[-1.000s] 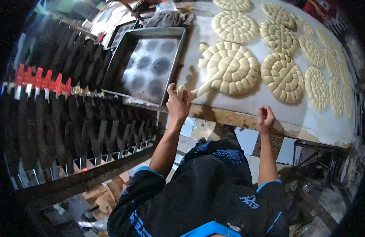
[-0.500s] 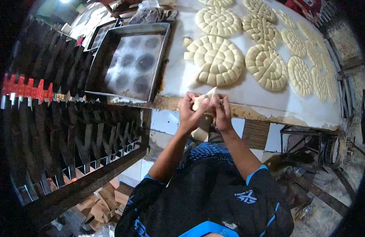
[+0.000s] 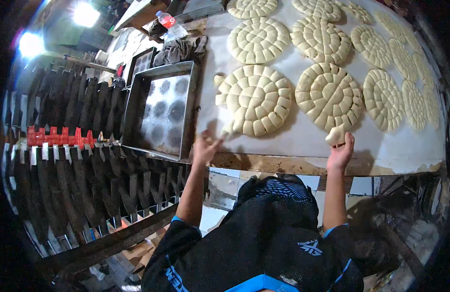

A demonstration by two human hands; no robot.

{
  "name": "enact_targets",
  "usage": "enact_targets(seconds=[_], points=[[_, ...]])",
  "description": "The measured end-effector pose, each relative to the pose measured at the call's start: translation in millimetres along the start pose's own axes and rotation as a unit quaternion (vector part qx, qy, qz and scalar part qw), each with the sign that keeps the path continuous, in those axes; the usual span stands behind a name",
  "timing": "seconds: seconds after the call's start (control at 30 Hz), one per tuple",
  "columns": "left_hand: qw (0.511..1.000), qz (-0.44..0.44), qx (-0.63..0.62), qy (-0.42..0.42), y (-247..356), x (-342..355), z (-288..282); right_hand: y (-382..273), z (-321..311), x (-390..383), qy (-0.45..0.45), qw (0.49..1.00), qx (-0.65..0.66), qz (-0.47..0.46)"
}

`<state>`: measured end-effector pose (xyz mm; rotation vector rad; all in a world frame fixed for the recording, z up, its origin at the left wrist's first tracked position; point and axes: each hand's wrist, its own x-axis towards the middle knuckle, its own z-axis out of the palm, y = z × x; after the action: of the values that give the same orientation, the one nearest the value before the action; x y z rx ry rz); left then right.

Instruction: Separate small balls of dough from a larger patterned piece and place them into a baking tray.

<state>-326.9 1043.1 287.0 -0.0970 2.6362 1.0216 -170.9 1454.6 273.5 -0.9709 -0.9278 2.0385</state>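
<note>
Your right hand (image 3: 340, 155) holds a dough piece (image 3: 335, 136) at the table's (image 3: 376, 155) near edge
The piece's narrow tip points away from you and a little right, its long axis slanting back toward your left, and it overlaps in view the near rim of the right-hand front dough round (image 3: 328, 96); your left hand (image 3: 204, 148) is blurred, fingers apart, near the table's near left corner, just beside the stubby tail of the left-hand front dough round (image 3: 256, 100), which points toward that corner, though you cannot tell if they touch
</note>
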Motion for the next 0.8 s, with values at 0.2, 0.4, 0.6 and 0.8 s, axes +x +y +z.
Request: enact_targets(seconds=[0.2,0.4,0.6,0.8], points=[[0.968,0.238,0.069,0.037,-1.5,86.8,-7.5,9.3,61.4,-30.4,-0.23,0.962,-0.148,0.002],[0.983,0.153,0.077,0.073,19.9,74.2,-39.0,1.6,78.7,-32.9,-0.39,0.882,-0.254,-0.069],[0.896,0.313,0.27,0.163,-52.0,22.5,12.0,36.7,22.5,9.9,-0.592,0.48,-0.507,-0.402],[0.931,0.261,0.15,0.204,-9.5,75.9,17.8,74.7,88.1,-10.6,-0.528,0.495,-0.506,-0.469]])
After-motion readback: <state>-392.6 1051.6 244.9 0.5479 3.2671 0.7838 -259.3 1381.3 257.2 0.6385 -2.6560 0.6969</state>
